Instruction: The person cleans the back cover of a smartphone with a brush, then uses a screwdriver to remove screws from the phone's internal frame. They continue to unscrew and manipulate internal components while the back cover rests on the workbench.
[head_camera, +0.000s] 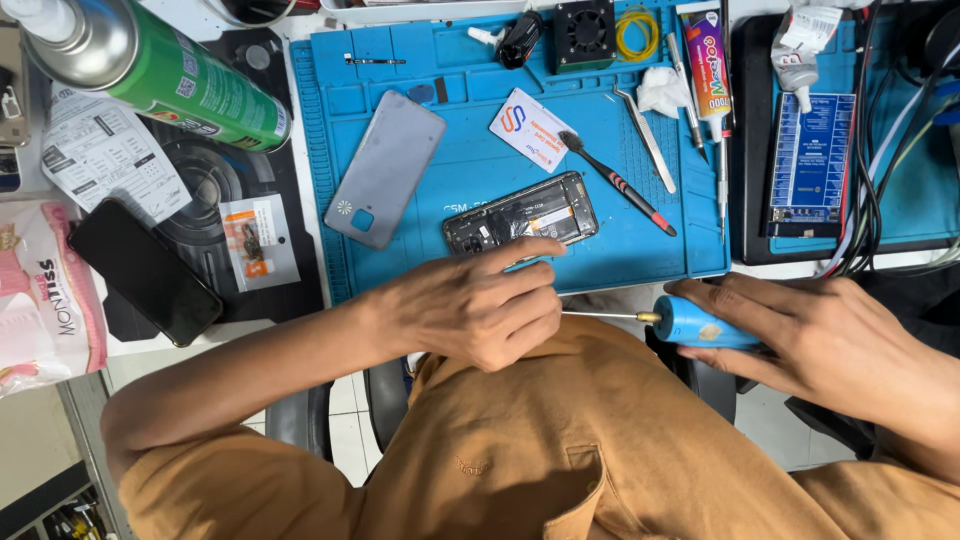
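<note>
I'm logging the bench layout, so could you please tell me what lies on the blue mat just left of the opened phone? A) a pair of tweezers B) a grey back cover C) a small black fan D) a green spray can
B: the grey back cover lies flat on the blue mat, just left of the opened phone.

bare blue mat (480, 170) lies open between the grey back cover (385, 168) and the opened phone (521, 214); a brush (617, 183), tweezers (646, 137) and a glue tube (708, 65) crowd the right part.
</note>
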